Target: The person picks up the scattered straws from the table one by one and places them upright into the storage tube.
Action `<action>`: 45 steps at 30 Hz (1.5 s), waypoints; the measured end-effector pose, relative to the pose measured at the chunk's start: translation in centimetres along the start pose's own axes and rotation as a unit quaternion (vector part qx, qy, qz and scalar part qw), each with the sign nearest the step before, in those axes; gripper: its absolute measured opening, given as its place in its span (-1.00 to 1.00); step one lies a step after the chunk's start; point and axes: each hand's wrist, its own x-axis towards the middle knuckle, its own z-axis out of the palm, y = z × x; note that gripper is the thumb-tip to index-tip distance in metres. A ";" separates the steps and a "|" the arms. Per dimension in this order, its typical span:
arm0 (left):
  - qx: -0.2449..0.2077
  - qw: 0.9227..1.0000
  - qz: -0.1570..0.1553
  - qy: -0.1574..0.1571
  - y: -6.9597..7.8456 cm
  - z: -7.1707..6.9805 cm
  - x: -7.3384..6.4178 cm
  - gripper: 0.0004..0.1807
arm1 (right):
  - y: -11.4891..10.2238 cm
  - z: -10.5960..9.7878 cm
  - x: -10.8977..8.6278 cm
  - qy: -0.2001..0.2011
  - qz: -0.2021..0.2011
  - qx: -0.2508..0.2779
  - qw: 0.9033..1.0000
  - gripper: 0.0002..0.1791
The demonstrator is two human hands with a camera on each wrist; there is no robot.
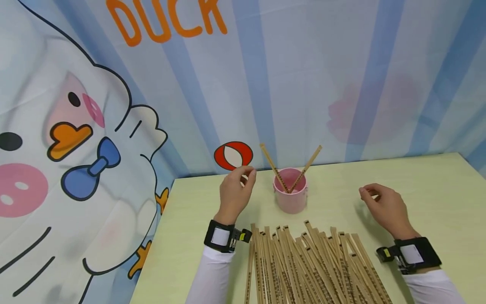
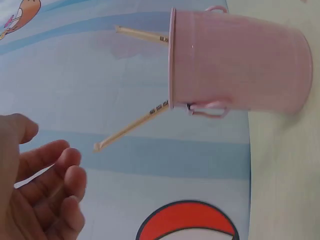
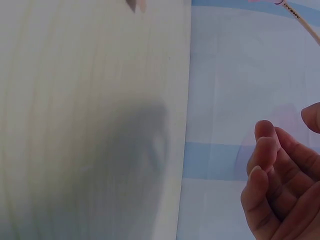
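Note:
Two thin printed wooden sticks (image 1: 271, 164) lean apart inside a small pink bucket (image 1: 290, 202) with side handles. To the left of the bucket, my left hand (image 1: 236, 192) is raised above the table, fingers loosely bent and holding nothing; the left wrist view shows a gap between thumb and fingertips. My right hand (image 1: 385, 209) hovers over the table right of the bucket, also with loosely curled fingers and nothing between them. Many similar wooden sticks (image 1: 303, 270) lie in a spread pile between my forearms, in front of the bucket.
The pale yellow table (image 1: 436, 181) ends at the back against a blue striped cloth (image 1: 303, 84) with a printed duck (image 1: 110, 219). Black wrist straps with small cameras (image 1: 415, 255) sit on both of my wrists.

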 end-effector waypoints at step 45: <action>0.014 0.996 -0.076 -0.052 -1.5 -3.5 -5.6 -0.81 | -0.8 -1.3 -1.3 -0.206 0.017 -0.058 0.977 -0.59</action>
